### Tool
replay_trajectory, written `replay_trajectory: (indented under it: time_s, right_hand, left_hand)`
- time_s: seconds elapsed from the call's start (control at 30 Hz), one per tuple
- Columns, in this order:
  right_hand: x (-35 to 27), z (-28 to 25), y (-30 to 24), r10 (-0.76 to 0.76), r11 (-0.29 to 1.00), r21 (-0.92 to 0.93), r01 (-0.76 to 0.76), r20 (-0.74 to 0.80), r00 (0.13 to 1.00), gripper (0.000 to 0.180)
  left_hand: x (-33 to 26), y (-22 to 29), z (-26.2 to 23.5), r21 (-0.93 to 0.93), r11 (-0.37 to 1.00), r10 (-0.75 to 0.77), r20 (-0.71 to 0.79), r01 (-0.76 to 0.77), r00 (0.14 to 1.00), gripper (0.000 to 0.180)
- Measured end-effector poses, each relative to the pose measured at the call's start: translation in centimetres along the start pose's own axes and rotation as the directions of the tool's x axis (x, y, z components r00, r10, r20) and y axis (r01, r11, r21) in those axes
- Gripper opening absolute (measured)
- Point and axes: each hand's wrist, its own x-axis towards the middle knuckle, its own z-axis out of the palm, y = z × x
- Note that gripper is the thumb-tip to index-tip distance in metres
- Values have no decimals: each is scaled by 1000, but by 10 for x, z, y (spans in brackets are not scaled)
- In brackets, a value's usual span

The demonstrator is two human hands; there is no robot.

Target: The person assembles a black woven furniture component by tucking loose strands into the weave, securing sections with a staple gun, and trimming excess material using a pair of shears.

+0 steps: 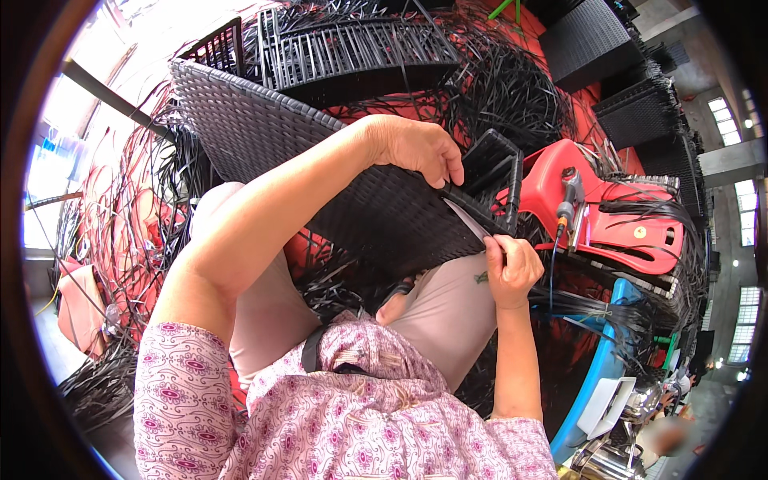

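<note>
A dark woven wicker piece (264, 120) slants across in front of my knees, its near-right corner by my right thigh. Along its right edge runs a flat plastic strip (467, 218), shining pale in the light. My left hand (418, 152) reaches over the weave, its fingers closed at the strip's upper end by the edge. At the lower end, my right hand (514, 268) pinches the strip between thumb and fingers. The exact grip under my left fingertips is partly hidden.
Right of the work stand red plastic chairs (552, 180), a power tool (570, 200) with a blue cable on them. A blue tub (588, 392) sits lower right. Loose black strips (504, 88) heap behind; a slatted black frame (360, 56) lies beyond the weave.
</note>
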Motion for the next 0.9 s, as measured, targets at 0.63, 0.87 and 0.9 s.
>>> replay_trajectory:
  time_s: [0.63, 0.87, 0.9]
  right_hand:
    - [32, -31, -7, -52, 981, -182, 60, 49, 997, 29]
    - [65, -14, 40, -62, 989, 143, 41, 148, 987, 30]
    - [58, -5, 48, -32, 994, 112, 12, 182, 983, 28]
  left_hand:
    - [-2, 2, 7, 31, 1000, 5, -62, -3, 998, 34]
    - [-7, 5, 15, 1, 1000, 19, -122, -19, 992, 31]
    - [-11, 7, 18, -32, 999, -2, -129, -2, 992, 32]
